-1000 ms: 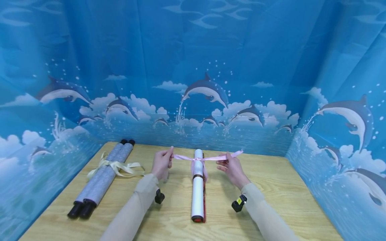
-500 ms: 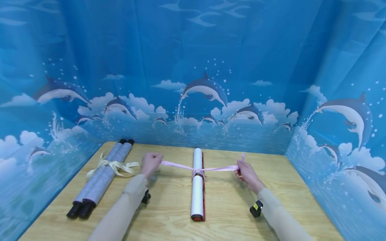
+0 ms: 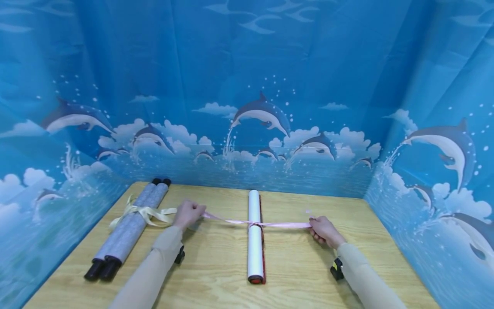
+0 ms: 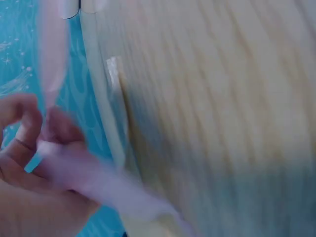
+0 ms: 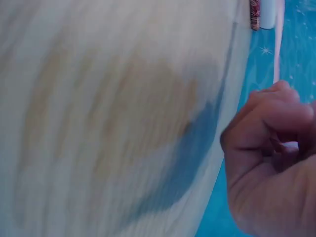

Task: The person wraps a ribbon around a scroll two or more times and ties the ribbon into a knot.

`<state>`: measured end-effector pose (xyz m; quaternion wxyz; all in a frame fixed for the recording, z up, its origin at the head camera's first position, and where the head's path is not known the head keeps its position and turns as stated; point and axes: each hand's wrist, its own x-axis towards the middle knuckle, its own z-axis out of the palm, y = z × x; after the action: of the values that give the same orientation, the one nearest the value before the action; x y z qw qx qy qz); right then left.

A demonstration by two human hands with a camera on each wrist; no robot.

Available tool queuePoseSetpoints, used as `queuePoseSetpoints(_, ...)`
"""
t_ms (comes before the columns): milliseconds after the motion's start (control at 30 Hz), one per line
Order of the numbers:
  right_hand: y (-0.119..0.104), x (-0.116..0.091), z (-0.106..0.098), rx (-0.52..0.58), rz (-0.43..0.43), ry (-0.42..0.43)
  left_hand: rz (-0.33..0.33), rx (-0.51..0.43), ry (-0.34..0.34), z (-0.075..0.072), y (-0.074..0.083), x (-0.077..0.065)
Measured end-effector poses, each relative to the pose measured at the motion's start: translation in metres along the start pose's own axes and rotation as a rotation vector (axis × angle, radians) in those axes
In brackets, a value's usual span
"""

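A slim white roll with dark end caps lies lengthwise mid-table, with a red strip along its right side. Round its middle passes a pink ribbon, stretched out to both sides. My left hand pinches the ribbon's left end; in the left wrist view a loose tail of ribbon hangs past the palm. On the other side my right hand grips the right end between thumb and curled fingers. The right wrist view shows the ribbon running taut from that fist. Any knot is too small to make out.
Two grey-patterned rolls with black ends lie at the left, bound by a cream ribbon bow close to my left hand. A blue dolphin-print curtain borders the wooden table at the back and sides.
Both hands have moved apart, drawing the pink ribbon longer and straighter. Its crossing has slid nearer along the white roll, to the dark band at the middle.
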<state>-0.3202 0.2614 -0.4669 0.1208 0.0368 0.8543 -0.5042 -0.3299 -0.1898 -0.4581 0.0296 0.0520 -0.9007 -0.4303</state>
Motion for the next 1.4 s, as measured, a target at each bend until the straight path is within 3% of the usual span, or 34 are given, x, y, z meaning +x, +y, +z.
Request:
queuePoseSetpoints(167, -0.005, 0.008, 0.002, 0.171, -0.010, 0.042, 0.100, 0.074, 0.003, 0.010, 0.012, -0.003)
queuePoseSetpoints(333, -0.017, 0.013, 0.019, 0.130, -0.044, 0.123, 0.206, 0.166, -0.033, 0.031, 0.027, -0.008)
queuePoseSetpoints(433, -0.024, 0.014, 0.035, -0.004, -0.137, 0.098, 0.299, 0.194, -0.122, 0.046, 0.036, -0.012)
queuePoseSetpoints(533, -0.030, 0.014, 0.052, -0.195, -0.284, 0.015, 0.364, 0.198, -0.232, 0.060, 0.044, -0.017)
queuePoseSetpoints(633, -0.036, 0.012, 0.067, -0.355, -0.403, -0.057, 0.427, 0.236, -0.297, 0.071, 0.052, -0.019)
queuePoseSetpoints(767, -0.040, 0.011, 0.080, -0.513, -0.541, -0.094, 0.499, 0.347, -0.302, 0.082, 0.056, -0.021)
queuePoseSetpoints(867, -0.041, 0.010, 0.084, -0.618, -0.618, -0.035, 0.516, 0.414, -0.273, 0.084, 0.056, -0.021)
queuePoseSetpoints(1000, -0.043, 0.008, 0.082, -0.683, -0.573, 0.115, 0.503, 0.442, -0.195, 0.076, 0.055, -0.020)
queuePoseSetpoints(1100, -0.044, 0.008, 0.076, -0.685, -0.515, 0.199, 0.476, 0.447, -0.095, 0.065, 0.056, -0.017)
queuePoseSetpoints(1233, -0.044, 0.010, 0.065, -0.624, -0.475, 0.217, 0.422, 0.418, 0.036, 0.047, 0.061, -0.011)
queuePoseSetpoints(1333, -0.042, 0.012, 0.057, -0.522, -0.406, 0.185, 0.387, 0.285, 0.034, 0.037, 0.071, -0.009)
queuePoseSetpoints(1400, -0.041, 0.014, 0.053, -0.433, -0.338, 0.163, 0.361, 0.156, -0.018, 0.032, 0.079, -0.010)
